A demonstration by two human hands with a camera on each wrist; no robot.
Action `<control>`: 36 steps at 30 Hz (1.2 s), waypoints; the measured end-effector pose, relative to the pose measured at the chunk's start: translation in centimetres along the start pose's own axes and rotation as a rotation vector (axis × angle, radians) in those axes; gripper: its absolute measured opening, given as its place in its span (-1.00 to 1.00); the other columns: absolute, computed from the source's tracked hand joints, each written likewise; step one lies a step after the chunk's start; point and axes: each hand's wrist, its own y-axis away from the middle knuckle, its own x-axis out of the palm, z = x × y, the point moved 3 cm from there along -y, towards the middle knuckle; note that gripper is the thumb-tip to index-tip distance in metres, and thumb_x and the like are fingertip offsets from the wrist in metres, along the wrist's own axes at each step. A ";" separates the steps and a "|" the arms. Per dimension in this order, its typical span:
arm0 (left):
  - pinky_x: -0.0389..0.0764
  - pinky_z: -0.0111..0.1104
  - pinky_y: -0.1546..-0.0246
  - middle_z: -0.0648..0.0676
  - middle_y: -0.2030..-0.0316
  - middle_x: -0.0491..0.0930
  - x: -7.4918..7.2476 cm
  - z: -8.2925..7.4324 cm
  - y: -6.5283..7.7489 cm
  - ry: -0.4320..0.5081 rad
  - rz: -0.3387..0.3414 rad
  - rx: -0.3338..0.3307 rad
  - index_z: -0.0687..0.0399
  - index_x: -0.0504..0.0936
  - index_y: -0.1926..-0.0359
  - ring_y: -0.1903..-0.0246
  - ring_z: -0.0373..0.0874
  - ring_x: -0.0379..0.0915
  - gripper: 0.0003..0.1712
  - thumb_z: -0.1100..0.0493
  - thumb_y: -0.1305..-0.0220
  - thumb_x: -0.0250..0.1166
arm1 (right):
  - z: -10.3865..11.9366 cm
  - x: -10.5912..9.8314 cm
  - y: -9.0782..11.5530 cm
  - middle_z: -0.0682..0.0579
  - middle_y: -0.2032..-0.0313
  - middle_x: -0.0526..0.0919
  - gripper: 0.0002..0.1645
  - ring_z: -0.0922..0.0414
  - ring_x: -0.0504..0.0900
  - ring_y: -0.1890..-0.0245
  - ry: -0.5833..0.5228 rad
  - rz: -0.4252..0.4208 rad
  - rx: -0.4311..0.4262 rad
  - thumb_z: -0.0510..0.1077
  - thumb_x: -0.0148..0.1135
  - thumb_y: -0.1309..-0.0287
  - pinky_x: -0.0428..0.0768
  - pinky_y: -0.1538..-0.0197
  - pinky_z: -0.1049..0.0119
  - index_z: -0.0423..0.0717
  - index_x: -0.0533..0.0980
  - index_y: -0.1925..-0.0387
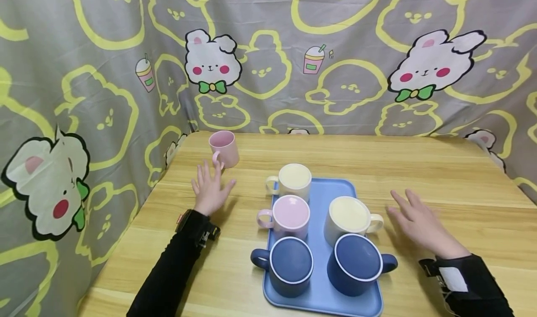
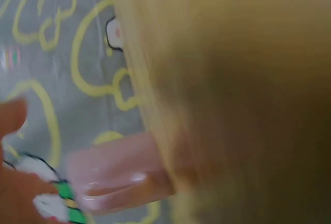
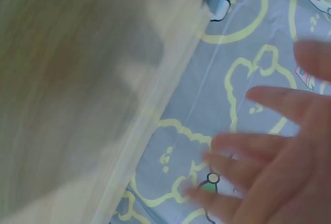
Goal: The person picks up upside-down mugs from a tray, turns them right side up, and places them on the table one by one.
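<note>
A pink mug [image 1: 226,150] stands upright at the back left of the table, its handle turned toward me. Just in front of that handle is my left hand [image 1: 211,191], fingers spread; whether a fingertip touches the mug I cannot tell. The left wrist view shows the same pink mug [image 2: 121,172], blurred. My right hand [image 1: 423,226] hovers to the right of a blue tray [image 1: 325,189], fingers extended and holding nothing. The right wrist view shows this right hand [image 3: 279,157] with its fingers apart.
On the tray stand a cream mug [image 1: 295,179] at the back left, another cream mug [image 1: 348,217] at the right, a pink mug [image 1: 291,214], and two navy mugs [image 1: 291,263] in front. Handles stick out past the tray's sides. A patterned curtain [image 1: 268,84] encloses the wooden table [image 1: 419,158].
</note>
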 end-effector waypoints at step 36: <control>-0.39 0.31 -0.28 0.31 -0.49 -0.25 0.6 -0.7 5.2 -0.317 0.200 0.137 0.11 -0.02 -0.52 -0.43 0.33 -0.51 0.00 -0.40 -0.32 0.01 | 3.1 0.4 -0.7 0.24 0.70 0.34 -0.65 0.33 0.30 0.72 -0.320 0.134 -0.223 -0.19 0.02 -0.43 0.31 0.64 0.41 -0.12 0.40 0.54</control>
